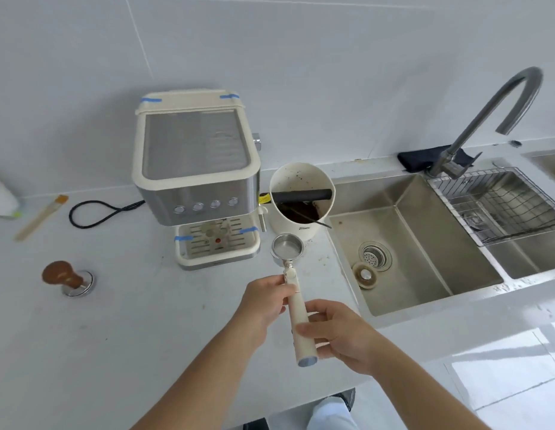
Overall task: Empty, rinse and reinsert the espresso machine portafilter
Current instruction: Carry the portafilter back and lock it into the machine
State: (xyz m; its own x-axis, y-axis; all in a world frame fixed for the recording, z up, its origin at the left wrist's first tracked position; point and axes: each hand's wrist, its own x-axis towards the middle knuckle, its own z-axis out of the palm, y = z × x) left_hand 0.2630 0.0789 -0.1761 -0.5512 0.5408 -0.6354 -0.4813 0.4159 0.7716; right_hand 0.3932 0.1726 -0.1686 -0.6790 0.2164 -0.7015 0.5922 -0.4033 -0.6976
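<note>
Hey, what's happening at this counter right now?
A person is holding a portafilter by its cream handle with both hands: the left hand near the basket end, the right hand lower on the handle. Its metal basket looks empty and clean. It is out of the espresso machine, held over the counter in front of a knock box with dark coffee grounds in it. The sink is to the right, with no water visibly running from the tap.

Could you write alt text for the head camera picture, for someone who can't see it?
Both hands, left hand and right hand, hold an empty-looking portafilter by its cream handle over a white counter. Behind it stand an espresso machine and a knock box with dark grounds; a steel sink lies to the right.
</note>
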